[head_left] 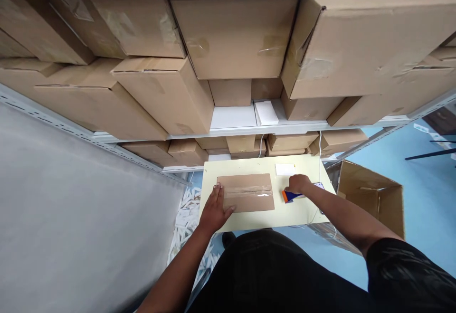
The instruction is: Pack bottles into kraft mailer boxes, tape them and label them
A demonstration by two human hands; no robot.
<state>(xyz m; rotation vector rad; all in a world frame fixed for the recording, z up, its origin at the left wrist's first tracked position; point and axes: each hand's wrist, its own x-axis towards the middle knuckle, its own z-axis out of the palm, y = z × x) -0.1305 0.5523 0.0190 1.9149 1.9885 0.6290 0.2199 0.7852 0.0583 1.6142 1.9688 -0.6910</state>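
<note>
A flat cardboard box (249,192) sealed with clear tape lies on a small pale yellow table (285,213). My left hand (214,208) rests flat on the box's left end, fingers spread. My right hand (297,184) is closed over an orange and blue tape dispenser (289,195) just right of the box. A white card (285,169) lies on the table behind my right hand. A phone (318,185) peeks out beside my right wrist.
Metal shelving (249,128) packed with cardboard boxes fills the view ahead. An open carton (374,194) stands on the blue floor at the right. White paper strips (187,218) litter the floor at the left, next to a grey wall. A white cable (319,147) hangs down to the table.
</note>
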